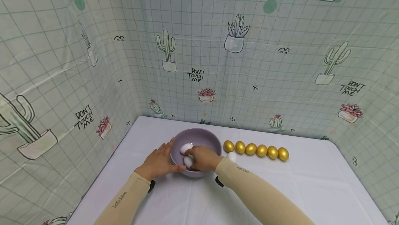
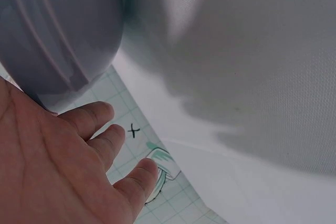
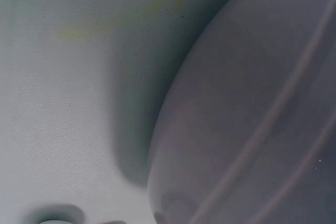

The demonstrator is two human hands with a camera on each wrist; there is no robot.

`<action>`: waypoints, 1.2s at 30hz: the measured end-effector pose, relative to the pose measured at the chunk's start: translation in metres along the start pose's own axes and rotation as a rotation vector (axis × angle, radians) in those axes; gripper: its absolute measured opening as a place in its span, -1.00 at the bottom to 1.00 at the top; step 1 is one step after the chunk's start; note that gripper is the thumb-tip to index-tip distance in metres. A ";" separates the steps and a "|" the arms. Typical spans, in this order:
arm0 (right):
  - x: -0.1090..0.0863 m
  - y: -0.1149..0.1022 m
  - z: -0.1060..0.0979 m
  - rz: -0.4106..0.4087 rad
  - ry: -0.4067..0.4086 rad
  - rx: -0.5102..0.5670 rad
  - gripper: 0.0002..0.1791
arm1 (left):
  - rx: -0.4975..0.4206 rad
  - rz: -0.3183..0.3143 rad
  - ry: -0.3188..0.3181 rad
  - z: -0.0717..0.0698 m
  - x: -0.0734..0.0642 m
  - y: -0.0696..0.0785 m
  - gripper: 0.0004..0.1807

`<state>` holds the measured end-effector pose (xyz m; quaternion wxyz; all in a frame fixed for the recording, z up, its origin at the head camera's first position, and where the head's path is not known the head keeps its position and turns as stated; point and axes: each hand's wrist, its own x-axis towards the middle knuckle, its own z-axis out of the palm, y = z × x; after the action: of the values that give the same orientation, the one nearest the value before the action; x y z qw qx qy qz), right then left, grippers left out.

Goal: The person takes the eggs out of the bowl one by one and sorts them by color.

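A purple bowl (image 1: 212, 138) stands on the white-covered table, with a white egg (image 1: 186, 148) lying inside it. My right hand (image 1: 204, 158) reaches down into the bowl and grips a second white egg (image 1: 189, 162) between thumb and fingers. My left hand (image 1: 160, 162) rests spread against the bowl's left side, its thumb along the front rim. In the left wrist view, three extended fingers (image 2: 100, 114) show beside the bowl's outer wall (image 2: 63, 30). From the right wrist, the bowl's outside (image 3: 236, 103) fills much of the view and that hand is hidden.
Several gold eggs (image 1: 250, 149) stand in a row right of the bowl. Another white egg (image 1: 231, 156) lies in front of the row's left end, partly behind my right sleeve (image 1: 249, 180). A patterned curtain (image 1: 218, 52) rises behind the table (image 1: 311, 180) and along its sides.
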<state>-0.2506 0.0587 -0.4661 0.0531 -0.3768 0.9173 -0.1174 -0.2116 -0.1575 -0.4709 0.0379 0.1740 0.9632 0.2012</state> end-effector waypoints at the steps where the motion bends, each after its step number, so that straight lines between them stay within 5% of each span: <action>1: 0.000 0.000 0.000 0.001 0.001 0.005 -0.46 | 0.000 0.000 0.000 0.000 0.000 0.000 0.37; 19: -0.002 0.006 -0.007 -0.009 0.040 0.072 -0.47 | 0.007 0.014 0.009 0.000 0.000 0.000 0.37; 36: -0.043 0.032 -0.060 0.072 0.177 0.160 -0.45 | -0.003 -0.010 -0.002 0.000 0.000 0.000 0.38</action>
<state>-0.2531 0.1216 -0.4161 0.0059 -0.3266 0.9190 -0.2208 -0.2120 -0.1573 -0.4707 0.0402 0.1691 0.9638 0.2021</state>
